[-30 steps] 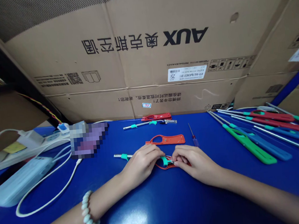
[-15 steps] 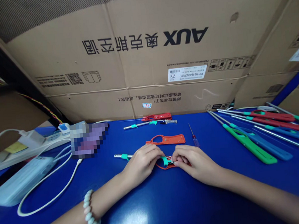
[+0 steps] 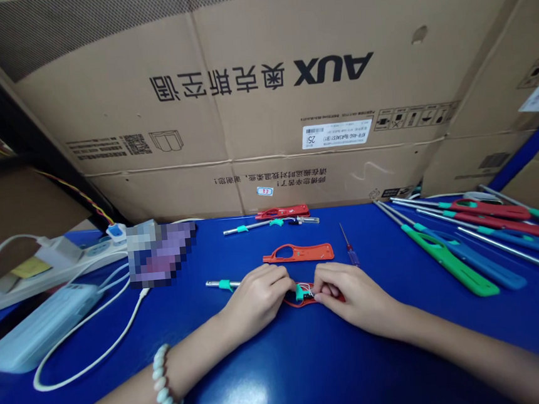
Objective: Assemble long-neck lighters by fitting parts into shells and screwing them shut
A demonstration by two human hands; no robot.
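An opened orange long-reach lighter (image 3: 301, 303) lies on the blue table between my hands, its metal tube (image 3: 214, 283) pointing left. My left hand (image 3: 261, 294) is closed over its middle, fingertips beside the teal trigger (image 3: 300, 291). With thumb and finger pinched, my right hand (image 3: 346, 289) grips the inner parts at the handle, near thin wires and a black piece; the fingers partly hide them. Just beyond lies a loose orange handle half (image 3: 302, 252). Behind it are lighter innards on a metal tube (image 3: 257, 225) and a red handle half (image 3: 282, 212).
A small screwdriver (image 3: 349, 245) lies right of the orange half. Several finished-looking lighters (image 3: 449, 258) lie fanned at the right. On the left are a power strip (image 3: 17, 284), a pale blue power bank (image 3: 39, 329) and a looped white cable (image 3: 90, 368). A cardboard sheet (image 3: 252, 109) stands behind.
My left fingers have curled in slightly beside the trigger. My right hand keeps its pinch at almost the same place, and the lighter has barely moved.
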